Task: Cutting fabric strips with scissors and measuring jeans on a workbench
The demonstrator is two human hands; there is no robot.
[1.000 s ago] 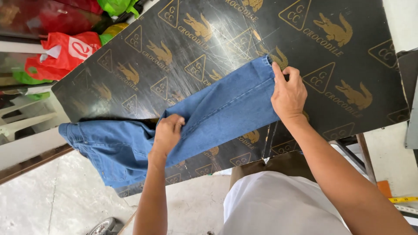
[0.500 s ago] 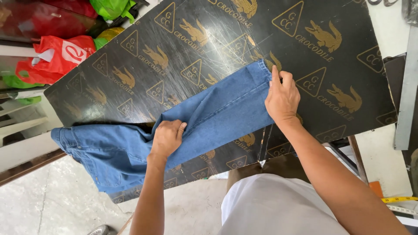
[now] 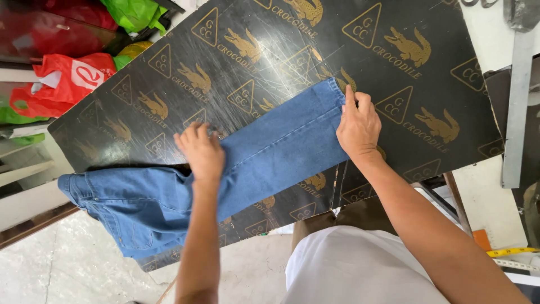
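A pair of blue jeans (image 3: pixel 270 152) lies across the black worktop (image 3: pixel 169 107) printed with gold triangles and reptile figures, one leg stretched flat toward the far right, the waist end drooping over the near-left edge of the board. Compared with half a second ago, the left hand (image 3: pixel 201 151) has moved up the leg: it was curled on the denim close to the near edge and now sits farther onto the board, nearer the upper seam, and the cloth under it looks flatter. The right hand (image 3: pixel 358 126) has stayed at the hem end of the leg.

The left hand lies palm down on the denim about midway along the leg, fingers loosely spread and slightly bent, pressing on the fabric rather than closing around it. The right hand rests flat at the cuff, fingers together and pointing far, its fingertips at the hem's edge where the denim meets the board; it grips nothing either.

Off the far-left side of the board sit a red plastic bag (image 3: pixel 67 79) and a green bag (image 3: pixel 135 12). At the near right a yellow measuring tape (image 3: pixel 509 252) shows.
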